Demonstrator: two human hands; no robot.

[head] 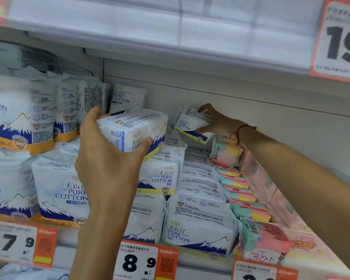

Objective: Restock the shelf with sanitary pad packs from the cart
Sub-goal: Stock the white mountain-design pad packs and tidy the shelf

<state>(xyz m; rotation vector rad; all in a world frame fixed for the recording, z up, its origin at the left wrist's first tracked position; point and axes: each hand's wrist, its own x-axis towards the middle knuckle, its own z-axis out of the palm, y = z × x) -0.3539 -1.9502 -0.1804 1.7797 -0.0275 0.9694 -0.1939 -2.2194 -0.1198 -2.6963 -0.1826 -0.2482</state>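
From the head camera, looking down along both bare arms at the shelf (240,102). The left hand (109,154) grips a white pad pack (133,128) printed PURE COTTON, fingers curled over its far edge and thumb under the near side, holding it tilted just above the stacked white packs (198,229) in the middle of the shelf. The right hand (212,120) reaches deep toward the back wall and pinches a second white pack (190,123), thumb below and fingertips on top; that pack sits tipped at the rear, above the row of white packs and just beside the pink and teal packs (240,190) that run along the right side. A red string (238,132) circles the right wrist. More white packs with orange bands (22,126) stand upright at the left. Orange-edged price tags (146,261) reading 7.9 and 8.9 hang on the front rail, and a large tag (339,37) hangs from the shelf above
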